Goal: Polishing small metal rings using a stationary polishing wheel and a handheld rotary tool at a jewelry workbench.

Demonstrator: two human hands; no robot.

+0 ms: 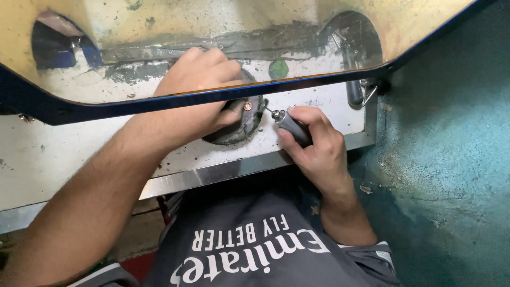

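A teal, flaking wall (457,159) flanks the stained white workbench (48,159).

I see a white work surface (64,154), grimy and scuffed, with a bare metal strip (223,171) along its near edge. On it a dark round pad (239,130) sits near the middle, just beside the metal edge, partly under my left hand. Smears of dark grey residue (138,72) run across the back of the surface, seen through a yellowed clear shield (212,32) that hangs over it on a dark blue rim. A small green patch (278,68) lies behind the pad. At the right end a dark cylindrical handle (354,91) rests on the surface by a metal clip. Fine black specks dot the white area.
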